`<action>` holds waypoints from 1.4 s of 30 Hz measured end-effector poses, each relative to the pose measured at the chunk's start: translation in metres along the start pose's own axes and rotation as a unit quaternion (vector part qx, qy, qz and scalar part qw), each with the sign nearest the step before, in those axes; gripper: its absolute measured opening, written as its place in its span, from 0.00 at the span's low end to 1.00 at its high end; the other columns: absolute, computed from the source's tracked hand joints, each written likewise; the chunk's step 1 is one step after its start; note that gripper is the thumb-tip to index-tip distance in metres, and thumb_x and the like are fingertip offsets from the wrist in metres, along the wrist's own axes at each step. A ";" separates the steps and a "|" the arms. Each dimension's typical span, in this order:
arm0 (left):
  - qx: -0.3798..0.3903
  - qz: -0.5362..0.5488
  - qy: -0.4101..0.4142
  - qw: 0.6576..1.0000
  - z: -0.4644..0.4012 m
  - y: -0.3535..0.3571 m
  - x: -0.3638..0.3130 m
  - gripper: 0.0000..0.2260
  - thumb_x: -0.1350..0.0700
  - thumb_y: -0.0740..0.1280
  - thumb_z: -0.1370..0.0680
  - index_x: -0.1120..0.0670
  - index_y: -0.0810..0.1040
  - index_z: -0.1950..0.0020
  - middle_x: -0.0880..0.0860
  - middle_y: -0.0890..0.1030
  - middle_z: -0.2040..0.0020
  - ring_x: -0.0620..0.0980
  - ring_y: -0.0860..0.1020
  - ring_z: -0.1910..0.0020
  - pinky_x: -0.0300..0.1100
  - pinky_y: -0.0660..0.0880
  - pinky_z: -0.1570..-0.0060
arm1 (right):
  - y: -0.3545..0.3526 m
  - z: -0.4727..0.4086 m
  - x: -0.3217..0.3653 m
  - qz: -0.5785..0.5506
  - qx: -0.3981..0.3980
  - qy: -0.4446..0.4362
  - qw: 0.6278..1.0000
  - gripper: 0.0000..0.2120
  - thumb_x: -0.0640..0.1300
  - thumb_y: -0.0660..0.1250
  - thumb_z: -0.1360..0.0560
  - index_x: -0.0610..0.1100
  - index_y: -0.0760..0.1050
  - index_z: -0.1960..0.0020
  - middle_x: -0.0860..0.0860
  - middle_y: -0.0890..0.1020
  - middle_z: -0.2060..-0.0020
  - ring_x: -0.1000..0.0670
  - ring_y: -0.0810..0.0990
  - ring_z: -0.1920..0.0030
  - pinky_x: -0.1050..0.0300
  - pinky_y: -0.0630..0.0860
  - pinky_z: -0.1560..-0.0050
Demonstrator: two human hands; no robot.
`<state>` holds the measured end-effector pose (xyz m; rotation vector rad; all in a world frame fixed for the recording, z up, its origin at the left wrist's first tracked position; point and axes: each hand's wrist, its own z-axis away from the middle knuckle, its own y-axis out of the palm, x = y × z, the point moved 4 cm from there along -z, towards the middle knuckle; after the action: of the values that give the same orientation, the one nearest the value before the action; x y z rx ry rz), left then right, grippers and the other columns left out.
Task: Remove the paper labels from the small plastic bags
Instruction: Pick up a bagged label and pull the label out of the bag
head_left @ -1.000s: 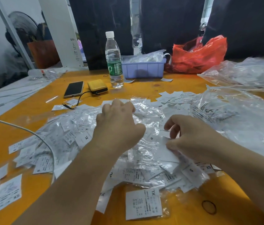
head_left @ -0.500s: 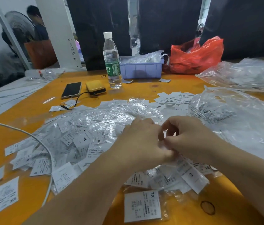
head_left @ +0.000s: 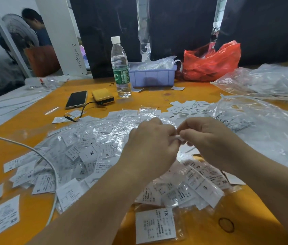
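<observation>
The left hand (head_left: 150, 144) and right hand (head_left: 208, 140) met over the heap, fingers curled together, both pinching one small bag (head_left: 176, 137) with its white label barely showing between them. A sharp tug could likely have torn the paper or let the slick film slip free. Underneath, the heap of small plastic bags (head_left: 93, 147) covered the orange desk (head_left: 33, 121); a dropped piece would probably have vanished among them, near the loose labels (head_left: 185, 106).

Left hand (head_left: 150, 142) and right hand (head_left: 208, 138) meet fingertip to fingertip, fingers curled, forearms angled inward.
</observation>
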<state>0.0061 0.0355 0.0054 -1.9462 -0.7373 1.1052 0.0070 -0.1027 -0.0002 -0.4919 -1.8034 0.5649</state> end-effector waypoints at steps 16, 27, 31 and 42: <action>-0.023 0.179 -0.050 0.982 -0.001 -0.008 0.009 0.11 0.57 0.63 0.21 0.52 0.80 0.61 0.50 0.74 0.72 0.44 0.67 0.75 0.40 0.63 0.75 | -0.009 0.004 0.009 -0.015 -0.086 -0.049 0.995 0.09 0.38 0.68 0.26 0.46 0.77 0.65 0.52 0.75 0.74 0.58 0.68 0.76 0.68 0.65 0.74; 0.031 0.213 -0.050 0.975 0.001 0.003 0.007 0.02 0.52 0.70 0.23 0.46 0.81 0.56 0.44 0.82 0.65 0.39 0.79 0.67 0.29 0.70 0.72 | -0.027 0.016 0.011 0.299 -0.036 0.003 0.954 0.13 0.38 0.60 0.23 0.51 0.78 0.46 0.55 0.77 0.62 0.55 0.76 0.66 0.60 0.73 0.68; 0.051 0.217 -0.036 0.974 0.004 0.009 -0.001 0.08 0.51 0.70 0.23 0.39 0.75 0.48 0.43 0.82 0.63 0.38 0.80 0.65 0.28 0.70 0.72 | -0.032 0.041 0.007 0.469 -0.037 0.002 0.883 0.15 0.34 0.61 0.28 0.48 0.76 0.46 0.54 0.76 0.56 0.50 0.74 0.56 0.58 0.74 0.63; 0.062 0.159 -0.009 0.985 0.007 0.019 -0.013 0.17 0.49 0.70 0.23 0.39 0.69 0.37 0.43 0.83 0.60 0.38 0.80 0.63 0.43 0.81 0.59 | -0.051 0.061 -0.016 0.485 -0.007 0.159 0.860 0.09 0.36 0.62 0.27 0.48 0.66 0.59 0.52 0.66 0.66 0.48 0.69 0.66 0.56 0.67 0.69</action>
<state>-0.0044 0.0175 -0.0066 -1.9918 -0.3637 1.3261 -0.0495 -0.1607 0.0030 -1.4420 -1.1413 1.0694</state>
